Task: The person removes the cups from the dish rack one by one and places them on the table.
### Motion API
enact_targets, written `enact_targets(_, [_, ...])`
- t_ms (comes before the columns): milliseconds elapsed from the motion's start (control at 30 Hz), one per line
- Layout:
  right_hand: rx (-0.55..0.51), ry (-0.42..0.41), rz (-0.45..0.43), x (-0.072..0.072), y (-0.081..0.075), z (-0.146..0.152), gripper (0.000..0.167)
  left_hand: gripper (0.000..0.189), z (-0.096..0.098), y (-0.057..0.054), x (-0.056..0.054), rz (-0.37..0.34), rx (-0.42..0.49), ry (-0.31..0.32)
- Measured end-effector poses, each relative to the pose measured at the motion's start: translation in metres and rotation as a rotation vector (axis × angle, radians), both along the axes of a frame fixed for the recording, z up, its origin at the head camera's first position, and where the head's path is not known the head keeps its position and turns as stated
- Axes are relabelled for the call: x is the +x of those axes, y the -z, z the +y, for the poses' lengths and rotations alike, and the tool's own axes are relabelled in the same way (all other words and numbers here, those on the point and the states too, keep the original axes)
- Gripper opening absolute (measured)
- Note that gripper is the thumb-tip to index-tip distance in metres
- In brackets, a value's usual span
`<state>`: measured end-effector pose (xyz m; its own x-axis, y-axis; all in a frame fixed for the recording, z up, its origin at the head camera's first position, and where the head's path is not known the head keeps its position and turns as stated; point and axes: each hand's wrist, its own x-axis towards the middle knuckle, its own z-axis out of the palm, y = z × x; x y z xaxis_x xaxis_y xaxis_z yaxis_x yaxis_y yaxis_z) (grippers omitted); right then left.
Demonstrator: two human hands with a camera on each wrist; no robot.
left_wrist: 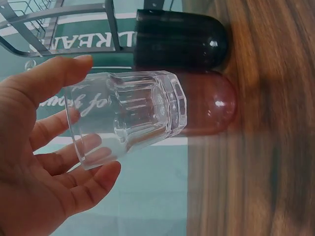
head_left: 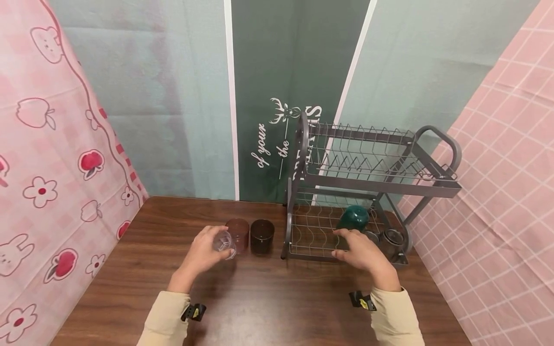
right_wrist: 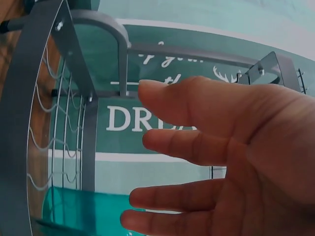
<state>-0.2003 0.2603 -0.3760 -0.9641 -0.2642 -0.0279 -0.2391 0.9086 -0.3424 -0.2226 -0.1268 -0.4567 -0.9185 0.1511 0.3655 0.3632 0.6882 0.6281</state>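
My left hand point(head_left: 201, 252) grips a clear faceted glass point(left_wrist: 138, 105) near its rim, thumb on one side and fingers round the other. The glass is tilted, and its base overlaps a reddish-brown tumbler point(head_left: 238, 230) in the left wrist view. Right beside that tumbler stands a dark tumbler point(head_left: 262, 235) on the table. Over the lower front of the dish rack point(head_left: 372, 185), my right hand point(head_left: 361, 251) hovers with spread fingers and nothing in its grasp. A teal glass point(head_left: 356, 217) lies on the lower shelf just behind it, partly covered by the fingers.
Another glass point(head_left: 392, 240), greyish and see-through, sits at the lower shelf's right end, with more glassware partly hidden by my right hand. The upper wire tier point(head_left: 359, 158) holds no dishes. Patterned cloths point(head_left: 173, 96) hang behind and on both sides of the wooden table point(head_left: 268, 298).
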Motion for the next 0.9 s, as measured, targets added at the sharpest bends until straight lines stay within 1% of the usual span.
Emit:
enact_targets(167, [0.019, 0.017, 0.011, -0.001, -0.001, 0.008, 0.055, 0.059, -0.006, 0.003, -0.003, -0.012, -0.023, -0.019])
enact_targets(267, [0.022, 0.029, 0.006, -0.003, -0.001, 0.014, 0.056, 0.059, -0.010, 0.007, -0.008, -0.007, -0.025, -0.020])
enact_targets(433, [0.017, 0.065, -0.013, -0.005, -0.002, 0.024, 0.058, 0.059, -0.018, 0.013, -0.016, -0.040, -0.016, -0.028])
enact_targets(700, [0.034, 0.126, 0.016, -0.007, -0.001, 0.034, 0.059, 0.061, -0.026, 0.020, -0.026, -0.075, -0.029, -0.048])
enact_targets(900, [0.047, 0.173, 0.028, -0.010, 0.002, 0.039, 0.055, 0.060, -0.030, 0.027, -0.031, -0.101, -0.029, -0.069])
